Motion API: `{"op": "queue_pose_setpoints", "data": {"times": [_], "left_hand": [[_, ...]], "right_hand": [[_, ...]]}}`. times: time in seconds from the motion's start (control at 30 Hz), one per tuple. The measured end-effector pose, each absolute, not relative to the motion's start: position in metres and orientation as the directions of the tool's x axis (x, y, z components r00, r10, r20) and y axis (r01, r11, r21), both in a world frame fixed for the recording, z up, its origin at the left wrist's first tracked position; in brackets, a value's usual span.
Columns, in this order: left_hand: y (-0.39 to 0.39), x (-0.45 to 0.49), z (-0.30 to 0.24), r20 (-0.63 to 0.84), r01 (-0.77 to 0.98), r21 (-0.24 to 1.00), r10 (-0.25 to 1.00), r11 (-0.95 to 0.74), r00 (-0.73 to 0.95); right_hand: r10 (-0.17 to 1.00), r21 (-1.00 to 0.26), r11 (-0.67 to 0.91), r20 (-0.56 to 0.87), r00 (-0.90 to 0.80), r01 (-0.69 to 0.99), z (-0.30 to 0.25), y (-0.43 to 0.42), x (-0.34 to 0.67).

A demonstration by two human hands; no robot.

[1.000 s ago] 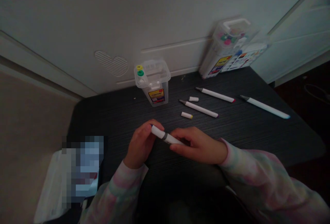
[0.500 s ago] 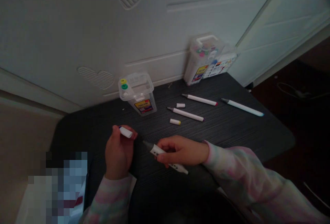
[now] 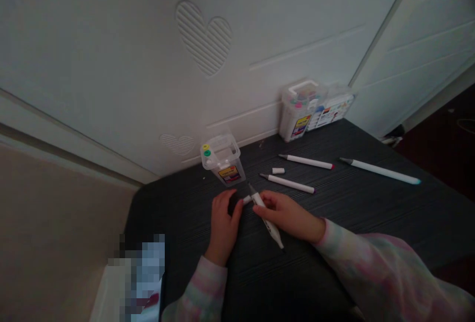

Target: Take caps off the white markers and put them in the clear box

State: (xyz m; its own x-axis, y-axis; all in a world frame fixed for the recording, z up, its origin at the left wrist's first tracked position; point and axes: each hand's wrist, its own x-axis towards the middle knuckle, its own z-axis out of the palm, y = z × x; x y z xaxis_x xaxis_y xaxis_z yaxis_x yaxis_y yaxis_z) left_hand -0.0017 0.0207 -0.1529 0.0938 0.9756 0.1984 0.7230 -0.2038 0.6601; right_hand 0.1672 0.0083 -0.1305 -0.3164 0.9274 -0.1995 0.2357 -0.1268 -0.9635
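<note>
On the table (image 3: 356, 208), three markers (image 3: 291, 183)

No text is legible, even on box labels (image 3: 229, 174).

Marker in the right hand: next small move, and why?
Probably close the left hand on the small white cap: it sits at the thumb, whether gripped is unclear, and the marker in the right hand shows a bare grey end nearby.
</note>
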Motion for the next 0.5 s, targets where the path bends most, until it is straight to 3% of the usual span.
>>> {"op": "queue_pose_setpoints", "data": {"times": [0.1,0.23,0.4,0.5], "left_hand": [[0.024,-0.007,-0.135,0.413,0.781,0.570,0.911,-0.255,-0.004],[0.039,-0.016,-0.088,0.597,0.864,0.357,0.798,-0.355,0.081],[0.069,-0.017,-0.032,0.390,0.943,0.249,0.914,-0.220,0.110],[0.082,-0.014,-0.011,0.196,0.965,0.141,0.961,-0.222,0.193]], "right_hand": [[0.937,-0.872,0.012,-0.161,-0.311,0.490,-0.132,0.007,0.166],[0.927,-0.794,0.071,-0.172,-0.335,0.604,-0.132,0.004,0.165],[0.916,-0.779,0.103,-0.168,-0.365,0.618,-0.132,0.004,0.166],[0.909,-0.787,0.116,-0.162,-0.384,0.607,-0.133,0.005,0.167]]}}
